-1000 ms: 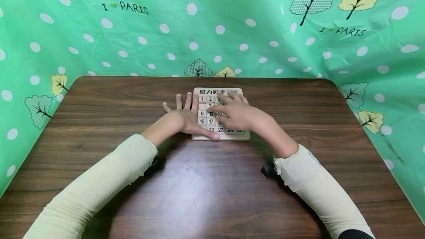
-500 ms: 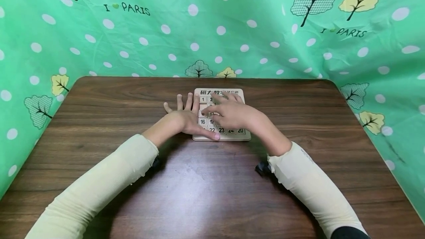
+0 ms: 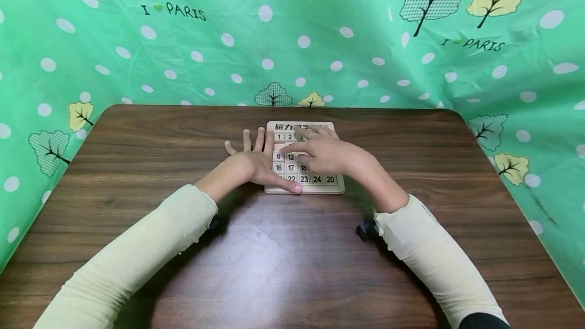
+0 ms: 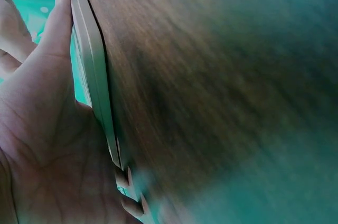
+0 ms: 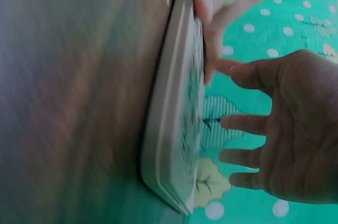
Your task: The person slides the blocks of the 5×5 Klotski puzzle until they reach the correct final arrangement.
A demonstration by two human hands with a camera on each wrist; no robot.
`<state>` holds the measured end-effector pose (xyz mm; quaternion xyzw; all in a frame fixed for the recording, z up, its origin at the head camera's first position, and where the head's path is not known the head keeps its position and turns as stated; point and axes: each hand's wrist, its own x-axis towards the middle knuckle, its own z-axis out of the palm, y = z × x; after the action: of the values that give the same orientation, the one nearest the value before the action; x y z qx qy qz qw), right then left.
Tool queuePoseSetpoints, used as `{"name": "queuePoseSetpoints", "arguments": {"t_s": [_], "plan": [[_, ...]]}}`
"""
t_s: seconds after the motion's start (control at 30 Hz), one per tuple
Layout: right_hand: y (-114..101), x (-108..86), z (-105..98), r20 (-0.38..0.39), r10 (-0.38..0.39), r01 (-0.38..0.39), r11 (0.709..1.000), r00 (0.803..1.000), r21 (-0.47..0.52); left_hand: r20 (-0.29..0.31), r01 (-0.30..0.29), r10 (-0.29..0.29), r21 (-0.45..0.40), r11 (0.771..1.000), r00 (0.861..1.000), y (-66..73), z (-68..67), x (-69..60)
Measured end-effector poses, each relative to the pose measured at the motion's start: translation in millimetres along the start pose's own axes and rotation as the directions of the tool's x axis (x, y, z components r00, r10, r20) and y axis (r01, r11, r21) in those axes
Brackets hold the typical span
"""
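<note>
A brown table (image 3: 256, 273) spreads beneath the left hand (image 3: 251, 164) and right hand (image 3: 329, 154), a dotted green curtain (image 3: 279, 34) beyond. Partly under both lies a pale board (image 3: 324, 190) of black-numbered tiles (image 3: 317, 179); the splayed left thumbs its near edge, the right's fingers (image 3: 299, 147) stretch above.

We see a table (image 3: 256, 273) with a dark wood-grain top, smooth and glossy enough to throw back a pale patch of light, and on it a board (image 3: 320, 189) that looks like light wood, matt and smooth along its edge, with flat number tiles (image 3: 291, 167) of the same dull, pale finish. Behind, we find a backdrop (image 3: 274, 34) of thin printed cloth, softly creased with a faint sheen, while the left sleeve (image 3: 137, 248) and right sleeve (image 3: 441, 260) look like matt, stretchy knit, wrinkled and rough at the cuffs
</note>
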<state>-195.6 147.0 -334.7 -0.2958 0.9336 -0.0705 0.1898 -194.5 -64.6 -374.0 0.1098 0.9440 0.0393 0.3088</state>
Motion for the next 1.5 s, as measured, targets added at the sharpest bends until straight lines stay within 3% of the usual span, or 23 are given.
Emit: {"name": "queuePoseSetpoints", "arguments": {"t_s": [0.1,0.33,0.5,0.8,1.1,1.5], "plan": [[-2.0,2.6,3.9,0.023,-0.028,0.028,1.000,0.999,0.004,0.003,-0.003,0.003,-0.004,1.000,1.000,0.9,-1.0,-2.0],[1.3,11.8,3.2,0.029,0.052,-0.051,0.998,0.998,-0.032,-0.011,0.005,-0.005,0.013,1.000,1.000,1.9,1.7,0.7],[5.7,11.4,0.1,0.023,0.060,-0.060,0.998,0.998,-0.011,-0.025,-0.003,0.003,0.003,1.000,1.000,1.7,-0.9,-1.1],[22.3,-16.9,-2.4,-0.027,0.081,-0.080,0.996,0.996,0.033,-0.058,-0.018,0.017,-0.019,1.000,0.998,-4.3,4.3,1.7],[36.5,-44.7,5.4,-0.051,0.106,-0.105,0.994,0.993,0.033,-0.047,-0.030,0.030,0.004,1.000,0.998,-3.6,3.5,0.9],[34.8,-58.6,12.6,-0.062,0.075,-0.074,0.997,0.995,0.020,-0.052,-0.062,0.061,-0.010,0.998,0.997,-6.8,1.2,-4.5]]}}
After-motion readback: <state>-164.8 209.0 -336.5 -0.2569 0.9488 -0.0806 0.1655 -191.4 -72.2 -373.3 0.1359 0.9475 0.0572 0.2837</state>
